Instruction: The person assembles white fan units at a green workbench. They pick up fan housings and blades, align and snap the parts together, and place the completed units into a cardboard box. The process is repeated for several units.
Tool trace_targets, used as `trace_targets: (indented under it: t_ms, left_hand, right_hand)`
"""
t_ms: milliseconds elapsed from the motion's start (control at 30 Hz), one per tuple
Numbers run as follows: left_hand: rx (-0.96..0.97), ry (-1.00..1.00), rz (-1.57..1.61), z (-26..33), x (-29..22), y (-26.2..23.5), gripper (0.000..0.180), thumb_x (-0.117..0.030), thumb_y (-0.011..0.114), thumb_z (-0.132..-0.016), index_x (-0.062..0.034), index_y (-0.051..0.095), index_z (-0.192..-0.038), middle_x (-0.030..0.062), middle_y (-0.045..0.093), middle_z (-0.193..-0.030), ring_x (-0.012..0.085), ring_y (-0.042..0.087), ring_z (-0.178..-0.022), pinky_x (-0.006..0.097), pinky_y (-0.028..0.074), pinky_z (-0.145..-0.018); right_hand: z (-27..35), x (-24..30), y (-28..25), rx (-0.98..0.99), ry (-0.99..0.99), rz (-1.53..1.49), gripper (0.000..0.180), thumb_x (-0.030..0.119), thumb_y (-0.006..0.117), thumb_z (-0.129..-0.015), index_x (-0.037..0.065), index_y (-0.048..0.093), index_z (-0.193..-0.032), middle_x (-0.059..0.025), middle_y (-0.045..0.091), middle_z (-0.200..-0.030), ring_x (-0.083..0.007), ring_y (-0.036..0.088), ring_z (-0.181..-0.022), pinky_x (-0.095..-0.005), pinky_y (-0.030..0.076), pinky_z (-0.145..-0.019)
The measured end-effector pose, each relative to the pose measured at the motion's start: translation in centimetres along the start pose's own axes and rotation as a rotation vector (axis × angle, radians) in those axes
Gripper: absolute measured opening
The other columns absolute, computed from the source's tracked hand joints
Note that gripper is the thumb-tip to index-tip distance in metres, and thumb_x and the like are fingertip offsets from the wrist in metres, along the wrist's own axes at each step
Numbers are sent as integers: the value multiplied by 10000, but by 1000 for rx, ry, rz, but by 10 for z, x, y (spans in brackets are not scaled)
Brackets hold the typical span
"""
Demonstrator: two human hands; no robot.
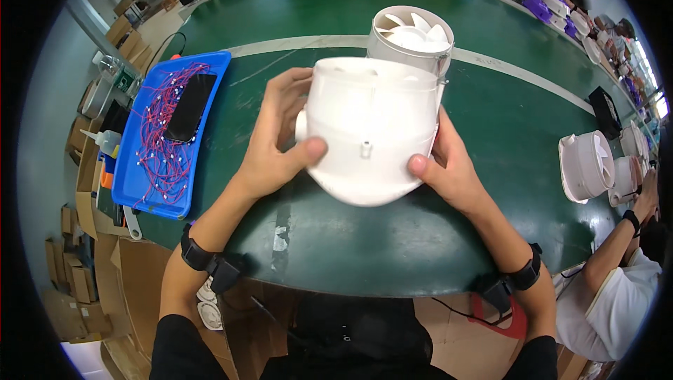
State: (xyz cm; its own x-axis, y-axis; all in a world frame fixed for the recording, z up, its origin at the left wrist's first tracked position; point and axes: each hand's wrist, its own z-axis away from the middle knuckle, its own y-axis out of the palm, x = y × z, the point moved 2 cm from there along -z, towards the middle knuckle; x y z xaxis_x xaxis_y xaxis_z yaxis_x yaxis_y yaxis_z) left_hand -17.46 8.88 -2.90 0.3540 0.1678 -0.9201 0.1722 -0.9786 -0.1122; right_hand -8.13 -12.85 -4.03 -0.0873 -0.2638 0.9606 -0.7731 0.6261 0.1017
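A white round plastic fan housing (pixel 375 124) is held up over the green table between both hands, its rounded end toward me. My left hand (pixel 273 145) grips its left side, thumb on the front face and fingers behind, partly hidden. On the right side my right hand (pixel 456 170) closes on it the same way, its fingers mostly out of sight behind the shell. A small peg stands out from the middle of the face. Just beyond it stands a second white fan unit (pixel 413 33), its blades showing in the open top.
At the left lies a blue tray (pixel 189 201) of red wires with a black phone (pixel 191 108) on them. A plastic bottle (pixel 119 75) stands beside it. Further fan units (pixel 587 166) sit at the right, near a co-worker's arm (pixel 617 247). Purple-and-white units line the far right.
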Motion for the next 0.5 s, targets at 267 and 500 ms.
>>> trace_targets:
  t_ms: [267, 500]
  left_hand:
    - [82, 39, -221, 3, -2, 2, 1011, -325, 784, -698, -9, 181, -1446, 275, 363, -1411, 361, 386, -1318, 447, 313, -1086]
    - [68, -9, -291, 3, -2, 9, 1190, -334, 876, -601, 6, 119, -1454, 267, 362, -1410, 358, 373, -1326, 437, 278, -1112]
  right_hand:
    - [-2, -1, 5, -55, -96, 217, 1037, 284, 789, -741, -33, 121, -1469, -216, 382, -1399, -277, 424, -1279, -367, 346, -1056]
    - [3, 1, 6, -88, -128, 475, 1034, 256, 805, -716, -40, 161, -1470, -241, 384, -1410, -306, 422, -1295, -377, 365, -1042]
